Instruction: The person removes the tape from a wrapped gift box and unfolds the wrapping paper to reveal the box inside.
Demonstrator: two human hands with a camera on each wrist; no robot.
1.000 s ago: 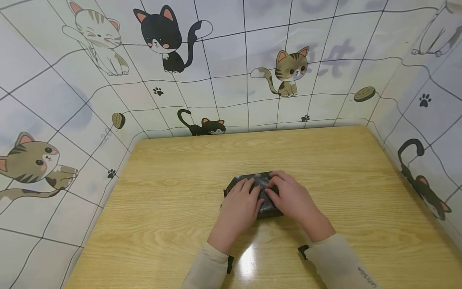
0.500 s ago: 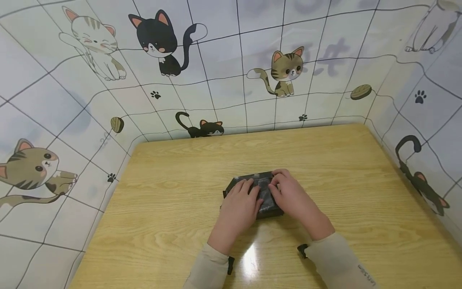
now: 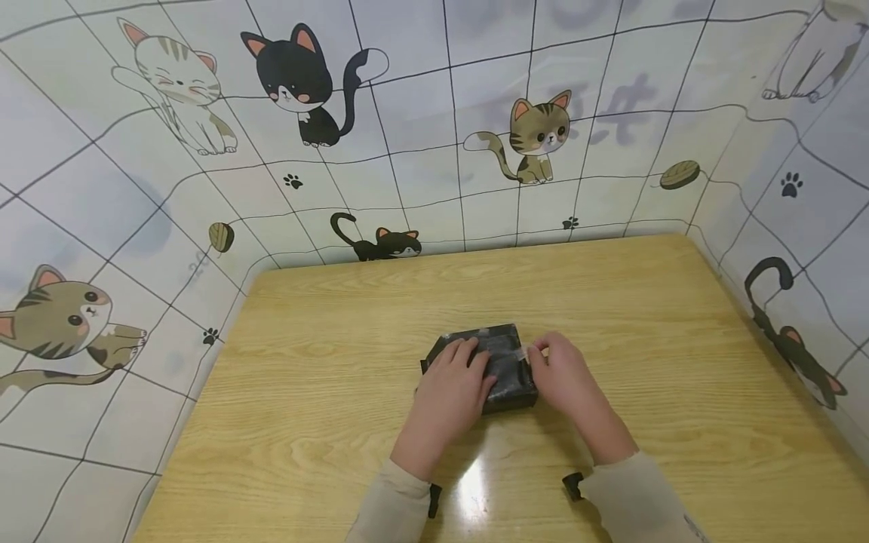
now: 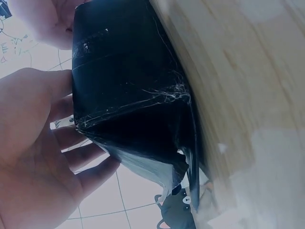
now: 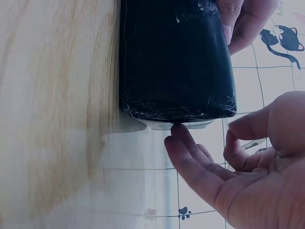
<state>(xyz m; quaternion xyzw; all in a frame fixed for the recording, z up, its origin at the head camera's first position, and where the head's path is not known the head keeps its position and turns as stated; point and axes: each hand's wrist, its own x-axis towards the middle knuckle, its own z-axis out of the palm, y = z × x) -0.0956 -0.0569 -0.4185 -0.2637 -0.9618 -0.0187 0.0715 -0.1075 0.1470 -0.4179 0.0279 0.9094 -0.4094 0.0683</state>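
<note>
A small black package (image 3: 505,369), wrapped in shiny plastic with creased, scuffed edges, lies on the wooden table in the head view. My left hand (image 3: 453,385) rests on its top with fingers spread. Seen in the left wrist view, a loose plastic flap (image 4: 147,167) folds out from the package's end beside those fingertips. At the package's right edge my right hand (image 3: 562,377) pinches a short, pale, tape-like strip (image 3: 521,354) between thumb and index finger. In the right wrist view, the other fingers (image 5: 190,164) reach to the package's end face.
The wooden table (image 3: 326,392) extends around the package on all sides. Walls (image 3: 434,113) with printed cats and grid lines stand behind it and at both sides. Black straps (image 3: 434,500) show at the sleeve cuffs.
My right hand has shifted from the package's top to just beyond its right edge, drawing the pale strip with it. The left hand has stayed in place.
</note>
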